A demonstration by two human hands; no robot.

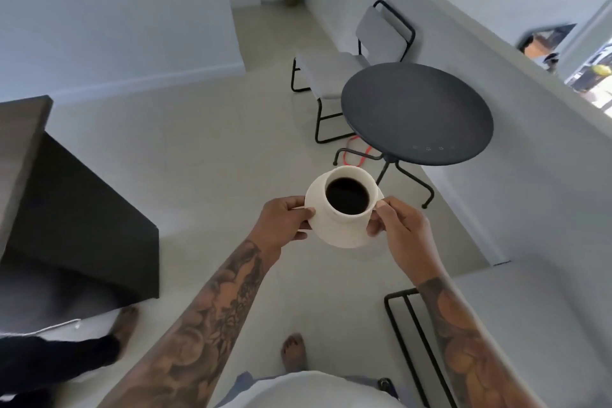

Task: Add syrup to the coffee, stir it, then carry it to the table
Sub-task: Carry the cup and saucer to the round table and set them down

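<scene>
- Bright, even daylight fills the room; the pale glossy floor (185, 149) and the white walls (112, 20) bounce it around softly.
- Strongest light enters at the right edge, where a window opening (596, 76) is blown out to near white.
- The round dark grey metal table (417, 113) carries a faint sheen and casts only a weak, diffuse shadow.
- Heavy wide-angle distortion: wall lines bow and lean toward the edges.
- Motion blur smears the lower left corner; the dark cabinet side (82, 225) looks hazy there.
- The black coffee in the white cup (347, 195) stays fairly sharp.
</scene>
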